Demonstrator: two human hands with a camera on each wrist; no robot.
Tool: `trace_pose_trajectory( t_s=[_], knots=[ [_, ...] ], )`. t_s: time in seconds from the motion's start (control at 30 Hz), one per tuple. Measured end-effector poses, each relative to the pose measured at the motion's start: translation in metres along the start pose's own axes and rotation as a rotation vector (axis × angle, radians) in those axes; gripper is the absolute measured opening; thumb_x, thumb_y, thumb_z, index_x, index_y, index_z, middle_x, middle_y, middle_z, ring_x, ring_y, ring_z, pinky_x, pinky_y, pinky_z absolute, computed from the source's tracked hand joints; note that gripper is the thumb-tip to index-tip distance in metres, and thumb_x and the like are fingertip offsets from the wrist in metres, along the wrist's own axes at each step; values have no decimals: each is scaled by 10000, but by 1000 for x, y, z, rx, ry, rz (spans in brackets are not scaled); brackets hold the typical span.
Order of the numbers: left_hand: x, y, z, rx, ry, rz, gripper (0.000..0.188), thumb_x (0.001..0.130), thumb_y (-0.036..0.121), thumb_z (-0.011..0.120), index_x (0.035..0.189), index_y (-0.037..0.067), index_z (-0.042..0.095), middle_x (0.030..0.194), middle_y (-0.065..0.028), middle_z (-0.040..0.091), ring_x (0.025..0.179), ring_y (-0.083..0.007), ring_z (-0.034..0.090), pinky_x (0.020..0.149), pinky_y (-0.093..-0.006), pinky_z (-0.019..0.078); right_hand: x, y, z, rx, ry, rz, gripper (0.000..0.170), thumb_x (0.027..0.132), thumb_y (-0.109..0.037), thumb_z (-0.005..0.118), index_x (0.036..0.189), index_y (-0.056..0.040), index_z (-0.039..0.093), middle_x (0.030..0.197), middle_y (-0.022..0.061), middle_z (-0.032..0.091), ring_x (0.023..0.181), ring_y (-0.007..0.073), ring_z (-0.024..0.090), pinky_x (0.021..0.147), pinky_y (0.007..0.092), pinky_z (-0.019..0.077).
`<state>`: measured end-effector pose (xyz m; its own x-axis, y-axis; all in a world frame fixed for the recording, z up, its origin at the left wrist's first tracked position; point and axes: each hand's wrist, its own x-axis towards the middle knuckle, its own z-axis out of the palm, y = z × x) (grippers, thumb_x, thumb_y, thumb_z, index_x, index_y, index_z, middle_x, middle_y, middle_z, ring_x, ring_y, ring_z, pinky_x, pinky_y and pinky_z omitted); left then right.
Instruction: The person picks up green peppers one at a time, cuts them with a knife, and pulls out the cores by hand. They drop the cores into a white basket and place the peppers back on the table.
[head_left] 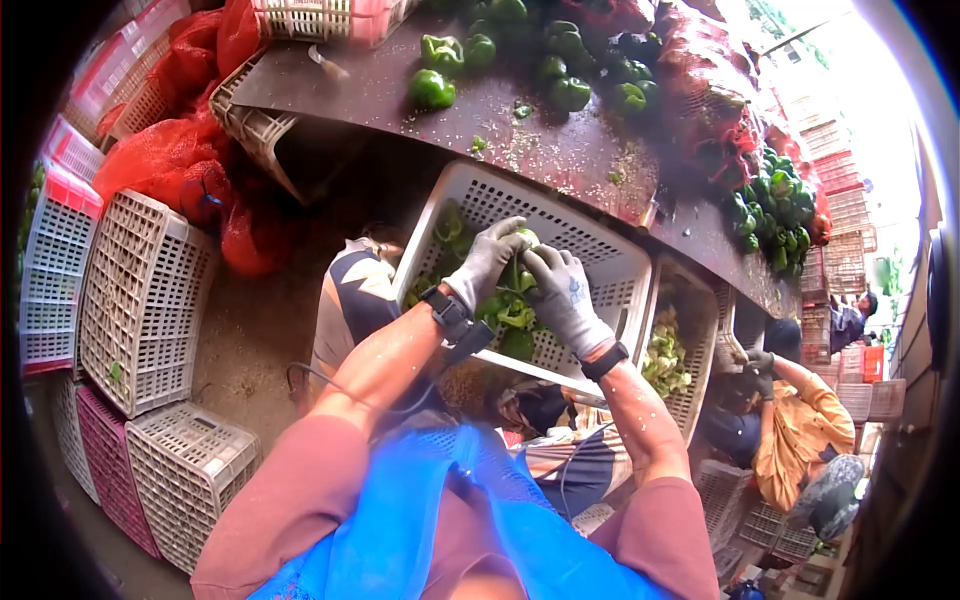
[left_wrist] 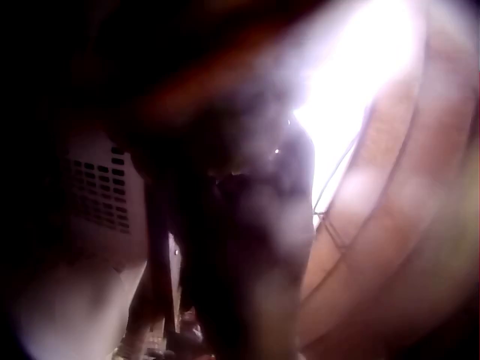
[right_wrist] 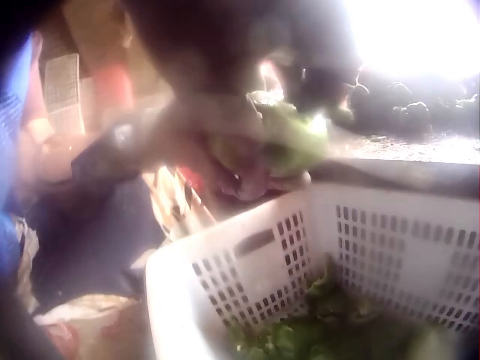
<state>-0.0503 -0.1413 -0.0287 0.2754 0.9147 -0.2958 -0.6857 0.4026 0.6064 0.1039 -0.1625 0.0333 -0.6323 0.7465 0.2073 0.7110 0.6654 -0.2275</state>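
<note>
Both hands wear grey gloves and meet above a white plastic crate in the head view. The left hand and the right hand grip a green bell pepper between their fingertips, which cover most of it. In the right wrist view the pepper shows as a blurred bright green shape over the crate's rim. Below the hands, green pepper pieces lie in the crate. The left wrist view is dark and blurred, and the left hand's fingers do not show there.
A dark table behind the crate bears whole green peppers and red mesh sacks. Another crate with pale green scraps stands at the right. Stacked crates are at the left. Someone in an orange top works at the far right.
</note>
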Motion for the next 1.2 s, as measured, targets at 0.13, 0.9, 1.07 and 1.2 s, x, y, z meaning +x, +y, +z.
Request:
trace_pose_trajectory(
  t_s=[0.13,0.9,1.07,1.2],
  knots=[
    [-5,-6,7,188,93,-76,595,855,149,653,1405,58,446,1086,-75,647,922,-163,627,699,-341,582,-18,-6,29,-10,66,115,474,631,-63,726,1082,-82,580,979,123,580,945,353,561,795,444,455],
    [17,-59,-30,305,312,-199,580,829,306,695,1334,65,542,1207,-84,627,1036,-223,596,875,-334,497,-39,44,106,776,225,1008,331,901,-330,645,1099,-65,621,1021,127,678,874,268,668,774,380,530],
    [42,-80,-67,1196,41,269,840,814,563,710,1436,73,431,1270,-136,572,1184,-219,534,945,-347,463,-44,19,64,1538,534,1088,330,954,-303,603,1173,-56,605,1034,47,651,911,132,616,804,286,510],
    [11,-39,-8,722,-245,-83,668,843,469,713,1321,56,495,1126,-94,595,952,-149,565,817,-312,492,-46,15,65,1339,384,1005,403,932,-453,591,1190,-145,553,1000,72,603,856,196,584,674,376,516]
  ],
)
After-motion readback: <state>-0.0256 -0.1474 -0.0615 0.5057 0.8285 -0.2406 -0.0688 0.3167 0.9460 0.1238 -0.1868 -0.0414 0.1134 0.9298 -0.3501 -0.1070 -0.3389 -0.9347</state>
